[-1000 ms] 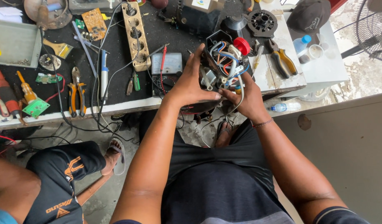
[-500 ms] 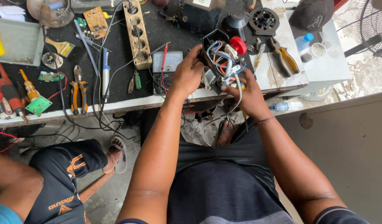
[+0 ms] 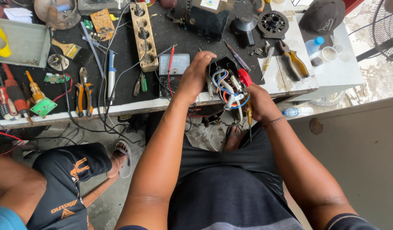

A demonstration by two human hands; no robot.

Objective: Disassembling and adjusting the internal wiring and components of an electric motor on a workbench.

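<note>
Far out beyond my left fingers lie the orange-handled pliers (image 3: 84,93) on the black bench top (image 3: 171,36), then a wooden socket strip (image 3: 144,36) and a small meter (image 3: 174,64) just beside the left thumb side.

My left hand (image 3: 195,76) reaches forward over the bench edge, wrist straight, fingers curled together and pressed onto the left wall and top rim of the black housing (image 3: 222,70).

The housing sits at the front edge of the bench, between both sets of fingers, its open face turned up at me. Inside I see a tangle of white, blue and orange wires (image 3: 226,87) with pale connectors; a red round knob (image 3: 244,77) sits on its right rim.

My right hand (image 3: 260,102) comes in from below, fingers wrapped shut around a yellow-handled screwdriver (image 3: 249,115) whose shaft points down past the bench edge; the knuckles touch the housing's right side. I cannot tell whether the fingertips also pinch a wire.

Further right of those fingers lie larger pliers (image 3: 292,64) and a dark cap (image 3: 322,16).
</note>
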